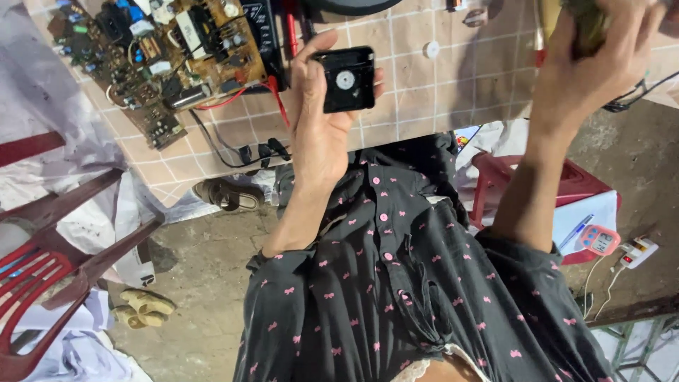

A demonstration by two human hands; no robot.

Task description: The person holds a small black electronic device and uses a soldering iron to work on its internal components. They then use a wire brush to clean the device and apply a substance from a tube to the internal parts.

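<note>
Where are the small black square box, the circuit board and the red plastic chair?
small black square box [346, 79], head view, its front face.
circuit board [159, 60], head view, middle of board.
red plastic chair [35, 272], head view, its slatted back.

head camera, steep downward, close, upside-down framing

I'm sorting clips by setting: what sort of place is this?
Probably an informal electronics repair spot, perhaps at home: a bare circuit board lies on a tiled table beside red probe leads, and the left hand holds a small black module.
</note>
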